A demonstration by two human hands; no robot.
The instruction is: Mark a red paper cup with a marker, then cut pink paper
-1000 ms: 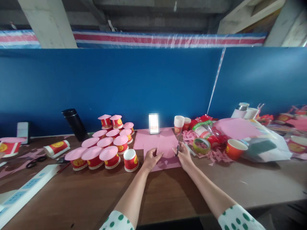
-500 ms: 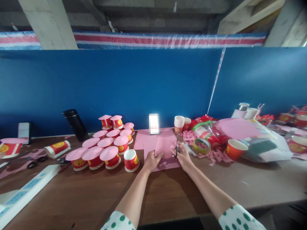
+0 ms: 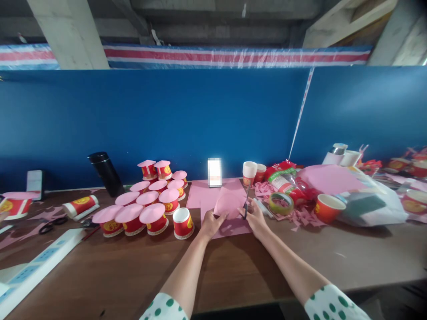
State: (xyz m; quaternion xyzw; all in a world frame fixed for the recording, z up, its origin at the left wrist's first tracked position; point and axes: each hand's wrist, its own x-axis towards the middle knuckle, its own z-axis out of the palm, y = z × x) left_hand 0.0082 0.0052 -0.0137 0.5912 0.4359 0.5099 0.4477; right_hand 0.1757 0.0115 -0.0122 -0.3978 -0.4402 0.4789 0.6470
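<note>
My left hand pinches the lower left edge of a rounded piece of pink paper. In my right hand are dark scissors, blades pointing up and away beside the paper's right edge. Larger pink sheets lie flat on the table under both hands. Left of my left hand stands an upside-down red paper cup with a white base and a yellow emblem. Beyond it are several red cups topped with pink paper discs.
A white power strip, a black bottle and a cup on its side lie leftward. On the right are pink scraps, a tape roll, a red-green packet, an orange-red cup and a white bag.
The pink paper piece has turned and shifted slightly in my left hand, and its outline looks rounder now. The scissors have tilted slightly to the right.
</note>
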